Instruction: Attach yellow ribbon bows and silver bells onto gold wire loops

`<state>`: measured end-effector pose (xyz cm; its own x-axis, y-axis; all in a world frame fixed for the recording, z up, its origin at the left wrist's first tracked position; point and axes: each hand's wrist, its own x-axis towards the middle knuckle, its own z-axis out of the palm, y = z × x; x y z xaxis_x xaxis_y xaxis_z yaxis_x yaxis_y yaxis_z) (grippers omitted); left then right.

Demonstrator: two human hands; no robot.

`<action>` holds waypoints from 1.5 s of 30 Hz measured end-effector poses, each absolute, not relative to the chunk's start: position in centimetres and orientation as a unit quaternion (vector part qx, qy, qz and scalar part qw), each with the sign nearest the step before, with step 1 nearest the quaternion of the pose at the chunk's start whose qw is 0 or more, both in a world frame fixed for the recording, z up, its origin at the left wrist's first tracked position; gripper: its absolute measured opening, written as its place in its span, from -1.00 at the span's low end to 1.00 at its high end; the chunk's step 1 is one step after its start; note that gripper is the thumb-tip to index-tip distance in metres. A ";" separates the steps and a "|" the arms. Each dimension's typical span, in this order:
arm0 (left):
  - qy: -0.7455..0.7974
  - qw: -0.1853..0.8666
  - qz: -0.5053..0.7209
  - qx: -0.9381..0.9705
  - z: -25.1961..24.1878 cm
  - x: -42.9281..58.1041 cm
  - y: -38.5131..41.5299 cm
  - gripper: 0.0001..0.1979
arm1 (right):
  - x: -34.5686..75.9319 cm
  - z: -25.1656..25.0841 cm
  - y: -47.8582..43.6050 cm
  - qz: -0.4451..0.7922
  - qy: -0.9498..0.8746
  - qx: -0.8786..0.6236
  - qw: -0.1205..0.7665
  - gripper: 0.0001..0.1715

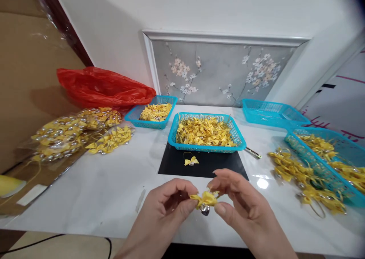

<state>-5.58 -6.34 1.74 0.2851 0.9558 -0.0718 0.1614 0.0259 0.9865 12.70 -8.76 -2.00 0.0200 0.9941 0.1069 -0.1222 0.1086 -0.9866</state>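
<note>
Over the near part of the table, my left hand (169, 206) pinches one side of a yellow ribbon bow (210, 199) between thumb and forefinger. A silvery heart-shaped bead (204, 209) hangs from the bow's middle. My right hand (245, 207) has its thumb and fingertips closed around the bow's other side, its remaining fingers loosely curled. Beyond the hands, a single bow with a thin loop (191, 161) lies on a black mat (171, 164). Behind it stands a blue basket (207, 148) heaped with loose yellow bows (203, 131).
Bagged bows with silver beads (61, 135) lie at left near a red plastic bag (99, 86). A smaller blue basket (145, 124) holds more bows. At right are bunched bows (296, 171), a blue basket (306, 156), another blue tray (270, 112) and a slim tool (253, 153).
</note>
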 end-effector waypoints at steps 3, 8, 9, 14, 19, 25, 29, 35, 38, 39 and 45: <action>0.457 0.445 0.397 0.661 1.6 -5.8 -6.6 -0.89 | 13.2 -1.9 -8.9 0.474 -0.510 -0.451 0.559 -0.60; 0.377 0.285 0.446 0.760 1.2 -6.1 -6.8 -0.74 | 13.6 -1.1 -8.9 0.437 -0.580 -0.426 0.540 -0.86; 0.360 0.267 0.452 0.771 1.1 -6.2 -6.8 -0.72 | 13.5 -1.0 -8.8 0.428 -0.596 -0.416 0.537 -0.86; 0.324 0.227 0.432 0.811 1.2 -6.3 -6.7 -0.70 | 13.2 -0.2 -8.5 0.375 -0.667 -0.373 0.524 -0.84; 0.293 0.206 0.430 0.829 0.8 -6.6 -6.7 -0.64 | 12.9 -0.1 -8.7 0.356 -0.648 -0.404 0.539 -0.85; 0.254 0.210 0.422 0.844 0.2 -6.8 -6.9 -0.58 | 12.7 -0.4 -8.9 0.353 -0.588 -0.454 0.569 -0.81; 0.249 0.227 0.424 0.841 0.4 -6.8 -6.9 -0.60 | 12.6 -0.4 -8.9 0.353 -0.572 -0.463 0.577 -0.76; 0.233 0.220 0.426 0.846 1.0 -6.3 -7.0 -0.67 | 12.7 -0.1 -8.9 0.353 -0.603 -0.424 0.576 -0.77; 0.234 0.207 0.419 0.852 1.1 -5.9 -7.1 -0.72 | 12.6 0.0 -8.9 0.358 -0.612 -0.408 0.576 -0.77; 0.236 0.206 0.416 0.854 1.1 -5.8 -7.1 -0.73 | 12.6 0.0 -8.9 0.357 -0.613 -0.406 0.576 -0.78; 0.244 0.199 0.414 0.854 0.8 -5.6 -7.1 -0.74 | 12.6 0.2 -8.7 0.357 -0.613 -0.406 0.576 -0.79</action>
<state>-5.58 -7.08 0.79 0.5384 0.5823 0.6092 0.2525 -0.8011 0.5426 12.56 -8.72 0.18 -0.0062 0.9093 0.4161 0.0858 0.4151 -0.9057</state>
